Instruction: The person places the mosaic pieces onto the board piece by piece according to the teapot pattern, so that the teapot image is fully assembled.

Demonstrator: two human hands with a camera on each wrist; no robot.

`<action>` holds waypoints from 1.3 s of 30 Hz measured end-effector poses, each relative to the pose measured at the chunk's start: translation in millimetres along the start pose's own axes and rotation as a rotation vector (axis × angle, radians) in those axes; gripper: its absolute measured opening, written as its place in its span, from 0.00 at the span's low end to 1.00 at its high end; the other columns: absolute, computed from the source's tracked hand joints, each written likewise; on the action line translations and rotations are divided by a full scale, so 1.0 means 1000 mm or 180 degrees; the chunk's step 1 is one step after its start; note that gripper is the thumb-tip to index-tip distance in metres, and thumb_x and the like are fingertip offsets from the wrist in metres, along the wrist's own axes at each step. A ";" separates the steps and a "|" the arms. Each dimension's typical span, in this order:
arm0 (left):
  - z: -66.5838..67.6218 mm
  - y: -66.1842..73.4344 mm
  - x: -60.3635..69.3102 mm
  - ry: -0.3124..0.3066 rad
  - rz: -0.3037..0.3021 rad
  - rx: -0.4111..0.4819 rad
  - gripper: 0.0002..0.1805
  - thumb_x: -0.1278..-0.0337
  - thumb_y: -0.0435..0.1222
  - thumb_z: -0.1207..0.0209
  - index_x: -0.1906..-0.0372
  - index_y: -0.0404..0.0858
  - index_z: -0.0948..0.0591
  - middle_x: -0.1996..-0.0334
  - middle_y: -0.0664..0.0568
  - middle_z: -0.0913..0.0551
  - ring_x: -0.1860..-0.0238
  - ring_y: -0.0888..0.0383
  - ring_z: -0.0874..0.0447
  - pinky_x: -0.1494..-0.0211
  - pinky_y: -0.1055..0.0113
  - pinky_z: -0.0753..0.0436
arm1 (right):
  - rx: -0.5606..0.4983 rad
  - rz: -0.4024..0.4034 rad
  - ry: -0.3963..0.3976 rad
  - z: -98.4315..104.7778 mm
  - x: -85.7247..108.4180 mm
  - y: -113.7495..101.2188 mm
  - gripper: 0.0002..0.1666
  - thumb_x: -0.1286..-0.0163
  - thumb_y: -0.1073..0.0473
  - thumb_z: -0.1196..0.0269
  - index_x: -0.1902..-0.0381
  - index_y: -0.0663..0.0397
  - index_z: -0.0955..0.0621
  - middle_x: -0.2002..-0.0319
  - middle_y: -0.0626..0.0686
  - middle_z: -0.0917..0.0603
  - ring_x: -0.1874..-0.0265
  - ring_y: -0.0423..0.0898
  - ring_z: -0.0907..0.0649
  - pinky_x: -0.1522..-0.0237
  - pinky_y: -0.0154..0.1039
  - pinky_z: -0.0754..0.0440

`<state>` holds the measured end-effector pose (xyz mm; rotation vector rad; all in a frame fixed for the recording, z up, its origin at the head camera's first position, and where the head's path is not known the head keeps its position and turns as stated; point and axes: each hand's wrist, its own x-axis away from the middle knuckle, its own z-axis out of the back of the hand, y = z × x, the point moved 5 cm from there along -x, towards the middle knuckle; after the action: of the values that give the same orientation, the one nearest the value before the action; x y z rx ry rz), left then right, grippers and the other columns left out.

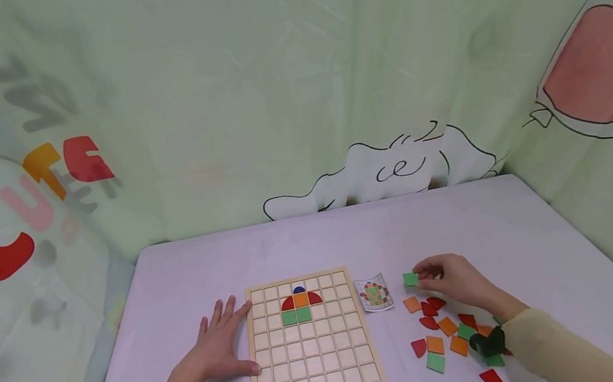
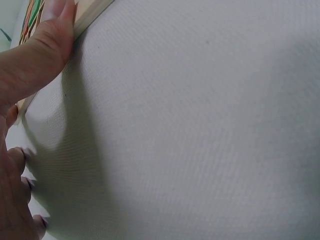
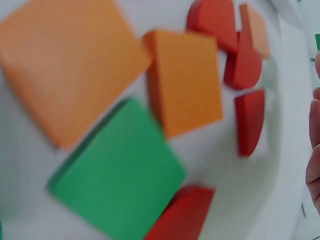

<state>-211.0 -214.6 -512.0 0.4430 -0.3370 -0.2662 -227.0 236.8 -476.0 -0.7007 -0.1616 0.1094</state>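
Left hand [image 1: 217,348] touching gridded board [image 1: 311,348], right hand [image 1: 458,278] pinching green square [image 1: 410,279] near loose pieces [image 1: 448,327]

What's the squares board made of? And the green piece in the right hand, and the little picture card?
Board: probably wood, smooth; its rim is pale tan.
Green piece in the right hand: maybe painted wood or plastic; its colour is even.
Picture card: likely printed paper; it looks thin.

Pale-green curtain [image 1: 198,101] w/ faint folds hangs behind far edge of lilac surface [image 1: 193,267]; b/w print [image 1: 416,168] there, R of ctr. Multicolored letters [image 1: 41,217] past far L corner, red heart balloon [image 1: 600,68] past far R.
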 end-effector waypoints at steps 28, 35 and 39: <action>0.001 0.002 0.001 0.0013 -0.0037 0.0004 0.70 0.72 0.60 0.19 0.20 0.43 0.41 0.18 0.35 0.52 0.18 0.31 0.64 0.22 0.26 0.58 | -0.0344 0.0534 -0.0237 -0.049 -0.027 -0.074 0.12 0.38 0.65 0.27 0.56 0.62 0.13 0.68 0.48 0.15 0.68 0.42 0.22 0.70 0.31 0.22; 0.000 0.001 0.000 0.0004 -0.0021 -0.0013 0.70 0.73 0.60 0.19 0.19 0.43 0.41 0.18 0.35 0.52 0.18 0.31 0.64 0.22 0.26 0.58 | -0.0397 0.0601 -0.0353 -0.066 -0.031 -0.094 0.12 0.38 0.66 0.27 0.56 0.62 0.13 0.67 0.48 0.15 0.67 0.41 0.21 0.67 0.29 0.21; -0.001 -0.001 0.000 0.0004 -0.0003 -0.0023 0.70 0.72 0.60 0.19 0.19 0.43 0.41 0.18 0.35 0.52 0.18 0.31 0.64 0.22 0.26 0.58 | -0.0362 0.0655 -0.0408 -0.077 -0.035 -0.104 0.12 0.38 0.66 0.26 0.57 0.61 0.13 0.68 0.48 0.15 0.68 0.40 0.22 0.67 0.28 0.21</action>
<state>-211.2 -215.0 -513.2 0.4362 -0.3346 -0.2680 -242.6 103.3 -470.2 -0.8232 -0.2194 0.3445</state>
